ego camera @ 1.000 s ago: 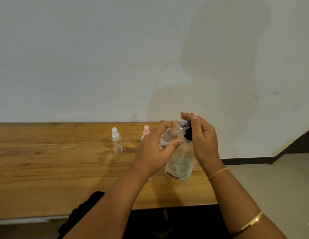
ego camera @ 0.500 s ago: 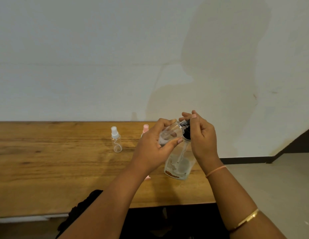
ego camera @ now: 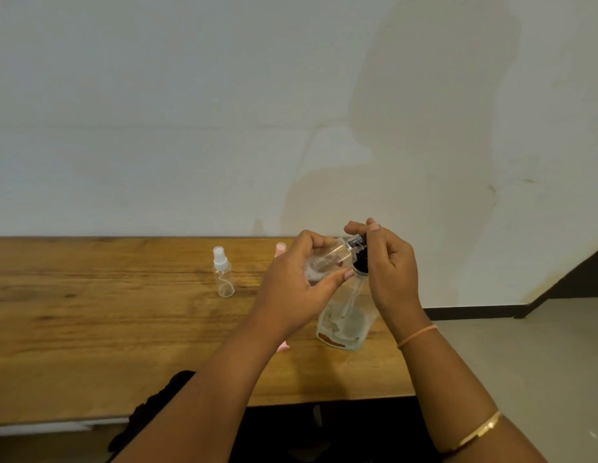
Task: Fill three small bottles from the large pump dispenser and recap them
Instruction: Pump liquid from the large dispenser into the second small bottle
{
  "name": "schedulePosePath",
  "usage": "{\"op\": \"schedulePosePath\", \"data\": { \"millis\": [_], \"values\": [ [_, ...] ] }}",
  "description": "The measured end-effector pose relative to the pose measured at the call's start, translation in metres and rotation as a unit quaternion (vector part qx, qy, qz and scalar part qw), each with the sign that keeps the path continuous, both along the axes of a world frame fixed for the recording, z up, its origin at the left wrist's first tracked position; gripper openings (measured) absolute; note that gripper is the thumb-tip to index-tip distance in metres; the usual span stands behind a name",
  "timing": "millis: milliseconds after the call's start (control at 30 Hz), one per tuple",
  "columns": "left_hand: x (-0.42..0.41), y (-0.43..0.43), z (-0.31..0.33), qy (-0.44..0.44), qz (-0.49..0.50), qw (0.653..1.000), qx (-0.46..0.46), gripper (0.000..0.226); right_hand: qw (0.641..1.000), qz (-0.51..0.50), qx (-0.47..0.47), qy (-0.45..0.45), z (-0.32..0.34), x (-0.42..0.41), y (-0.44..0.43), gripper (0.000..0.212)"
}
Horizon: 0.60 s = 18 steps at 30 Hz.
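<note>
My left hand point(ego camera: 301, 289) grips a small clear bottle point(ego camera: 327, 262), tilted on its side with its open mouth against the black pump head point(ego camera: 360, 259) of the large clear dispenser point(ego camera: 344, 322). The dispenser stands on the wooden table point(ego camera: 90, 345) near its right end. My right hand point(ego camera: 387, 265) curls over the pump head, fingers on top of it. A second small clear bottle with a white spray cap point(ego camera: 223, 272) stands further left. A pink-capped bottle point(ego camera: 280, 248) shows partly behind my left hand. Something small and pink point(ego camera: 284, 345) lies under my left wrist.
A white wall rises directly behind the table. The table's right end is just past the dispenser, with grey floor point(ego camera: 524, 362) beyond. A dark cloth point(ego camera: 150, 406) hangs at the table's front edge below my left forearm.
Both hands and the tilted small bottle have stayed at the pump head, shifting only slightly; my right hand's fingers have pressed a little lower on the pump.
</note>
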<state>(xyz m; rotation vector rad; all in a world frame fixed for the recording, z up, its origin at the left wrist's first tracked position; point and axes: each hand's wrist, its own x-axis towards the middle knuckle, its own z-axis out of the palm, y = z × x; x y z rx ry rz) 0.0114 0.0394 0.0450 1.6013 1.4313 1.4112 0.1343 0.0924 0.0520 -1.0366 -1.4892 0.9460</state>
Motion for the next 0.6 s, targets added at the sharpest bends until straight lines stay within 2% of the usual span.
{"op": "schedulePosePath", "data": {
  "millis": [100, 400, 500, 600],
  "values": [
    [0.0, -0.001, -0.001, 0.007, 0.004, 1.0, -0.002, 0.031, 1.0, 0.0, -0.004, -0.007, -0.005, 0.001, 0.0, 0.036],
    [-0.002, 0.001, -0.002, 0.026, 0.005, 0.999, 0.036, 0.047, 0.999, 0.007, 0.01, -0.031, 0.009, 0.002, 0.0, 0.029],
    [-0.001, 0.003, -0.003, 0.027, 0.002, 0.999, 0.021, 0.048, 1.0, 0.001, 0.02, -0.022, 0.001, 0.002, 0.002, 0.029],
    [-0.002, 0.003, -0.008, 0.013, 0.011, 1.0, 0.006, 0.047, 0.999, -0.007, 0.009, -0.053, -0.002, 0.001, 0.003, 0.031]
  ]
}}
